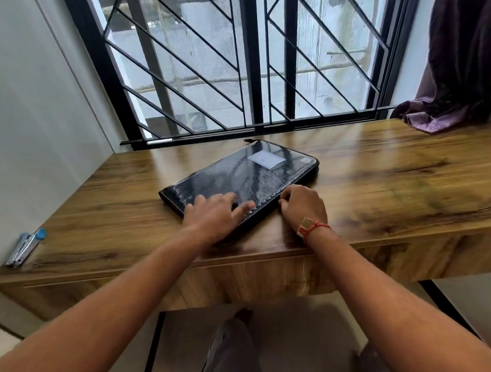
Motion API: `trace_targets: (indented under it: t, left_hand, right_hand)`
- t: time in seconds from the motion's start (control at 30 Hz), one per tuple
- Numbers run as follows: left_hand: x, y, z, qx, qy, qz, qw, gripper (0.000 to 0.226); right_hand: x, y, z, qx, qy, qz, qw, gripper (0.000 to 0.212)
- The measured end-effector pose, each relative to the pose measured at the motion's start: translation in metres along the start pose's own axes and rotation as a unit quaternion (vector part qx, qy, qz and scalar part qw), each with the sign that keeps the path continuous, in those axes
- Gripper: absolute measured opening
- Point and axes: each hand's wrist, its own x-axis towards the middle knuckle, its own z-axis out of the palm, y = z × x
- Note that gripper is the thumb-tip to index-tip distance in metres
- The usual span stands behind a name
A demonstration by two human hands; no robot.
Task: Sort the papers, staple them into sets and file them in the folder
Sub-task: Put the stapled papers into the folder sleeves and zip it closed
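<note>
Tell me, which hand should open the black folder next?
Probably the right hand. Its fingers curl right at the near edge of the closed folder, where the cover would lift. The left hand lies flat on top of the cover, so it is better placed to hold the folder steady.

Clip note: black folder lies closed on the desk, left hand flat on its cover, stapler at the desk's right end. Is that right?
Not quite. The head view shows the stapler at the left end of the desk, not the right. The rest holds: black folder closed, left hand flat on its cover.
</note>
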Motion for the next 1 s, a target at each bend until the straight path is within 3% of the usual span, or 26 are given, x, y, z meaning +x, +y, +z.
trace_targets:
  t: [0.07, 0.13, 0.23, 0.27, 0.37, 0.43, 0.57, 1.0]
  left_hand:
    - [0.018, -0.02, -0.013, -0.06, 0.047, 0.007, 0.997, 0.073]
    - [0.043, -0.047, -0.024, -0.041, 0.054, -0.027, 0.997, 0.076]
    - [0.086, -0.095, -0.022, 0.002, 0.0, -0.089, 0.996, 0.119]
    - [0.095, -0.105, -0.021, 0.001, -0.022, -0.102, 0.995, 0.124]
    - [0.092, -0.105, -0.026, -0.051, -0.063, -0.101, 0.992, 0.082]
    - [0.091, -0.1, -0.026, -0.059, -0.062, -0.081, 0.993, 0.072]
    - [0.081, -0.093, -0.023, 0.01, -0.095, -0.076, 0.993, 0.101]
    - [0.012, -0.044, -0.014, 0.06, -0.164, -0.073, 0.982, 0.112]
  right_hand:
    - [0.001, 0.003, 0.001, 0.01, -0.004, -0.007, 1.0, 0.011]
    - [0.001, 0.005, 0.003, 0.01, 0.002, -0.017, 1.0, 0.011]
    - [0.001, 0.007, 0.006, -0.011, 0.019, -0.024, 0.999, 0.01]
    - [0.002, 0.007, 0.007, -0.02, 0.024, -0.025, 0.999, 0.011]
    - [0.006, 0.006, 0.009, -0.046, 0.032, -0.032, 0.998, 0.015]
    - [0.011, 0.006, 0.01, -0.055, 0.031, -0.033, 0.997, 0.018]
    - [0.027, 0.011, 0.009, -0.053, 0.028, -0.032, 0.998, 0.019]
    - [0.116, 0.024, 0.002, -0.027, -0.069, -0.077, 0.994, 0.023]
